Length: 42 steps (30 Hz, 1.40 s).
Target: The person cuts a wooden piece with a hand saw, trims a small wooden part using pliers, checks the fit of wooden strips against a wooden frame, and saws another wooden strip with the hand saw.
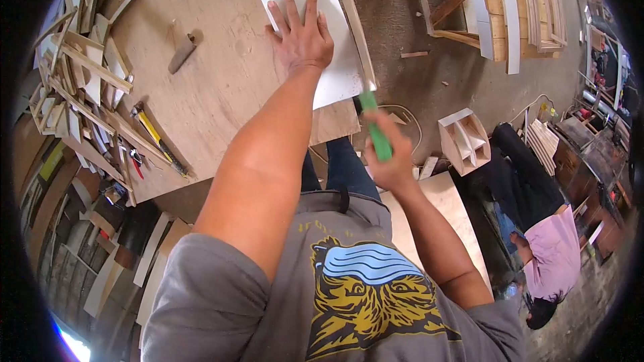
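Note:
My left hand (302, 40) lies flat, fingers spread, on a white board (339, 80) on the plywood worktable (221, 87). In my right hand (389, 154) is a green tool (378, 127), gripped just off the board's near right corner. Motion smears the tool, and I cannot make out its kind; its upper end is by the end of a long thin wood strip (355, 20) along the board's right edge. A yellow-and-black hammer (157, 137) and red-handled pliers (136, 161) lie at the table's left.
Wood offcuts (84, 74) are heaped on the table's left side, near a dark cylindrical piece (182, 53). On the floor to the right are a small wooden box with dividers (464, 142) and a slatted wooden frame (513, 7). A person in a pink shirt (553, 251) is at the lower right.

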### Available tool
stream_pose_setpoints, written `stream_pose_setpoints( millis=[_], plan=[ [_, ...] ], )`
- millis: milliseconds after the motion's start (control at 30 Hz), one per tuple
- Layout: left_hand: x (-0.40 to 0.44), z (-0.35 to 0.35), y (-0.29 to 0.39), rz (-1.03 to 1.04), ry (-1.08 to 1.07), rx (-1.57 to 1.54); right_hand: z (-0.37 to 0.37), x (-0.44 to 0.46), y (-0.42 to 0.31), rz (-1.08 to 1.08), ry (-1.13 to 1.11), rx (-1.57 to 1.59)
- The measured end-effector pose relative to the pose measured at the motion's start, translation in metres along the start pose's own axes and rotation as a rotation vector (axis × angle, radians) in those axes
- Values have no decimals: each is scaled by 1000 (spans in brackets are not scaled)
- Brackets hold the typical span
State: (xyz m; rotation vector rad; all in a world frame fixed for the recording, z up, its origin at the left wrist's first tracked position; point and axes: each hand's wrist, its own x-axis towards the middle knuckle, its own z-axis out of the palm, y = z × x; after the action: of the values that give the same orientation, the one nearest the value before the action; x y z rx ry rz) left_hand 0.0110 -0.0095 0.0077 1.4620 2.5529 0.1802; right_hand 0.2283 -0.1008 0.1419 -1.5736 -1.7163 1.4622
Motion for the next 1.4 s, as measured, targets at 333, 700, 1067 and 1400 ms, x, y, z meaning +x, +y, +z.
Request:
stream_pose_setpoints(
  millis=[333,700,1067,1400],
  plan=[
    [-4,5,-1,-2,-13,-16,-68,-130,41,183,121,-170],
    [-2,10,1,-13,6,88,-61,-54,36,-205,293,-112],
    [-4,11,4,-14,-17,125,-94,-105,90,86,252,-131],
    [-3,4,9,-19,-35,125,-89,-125,92,21,366,-159]
  ],
)
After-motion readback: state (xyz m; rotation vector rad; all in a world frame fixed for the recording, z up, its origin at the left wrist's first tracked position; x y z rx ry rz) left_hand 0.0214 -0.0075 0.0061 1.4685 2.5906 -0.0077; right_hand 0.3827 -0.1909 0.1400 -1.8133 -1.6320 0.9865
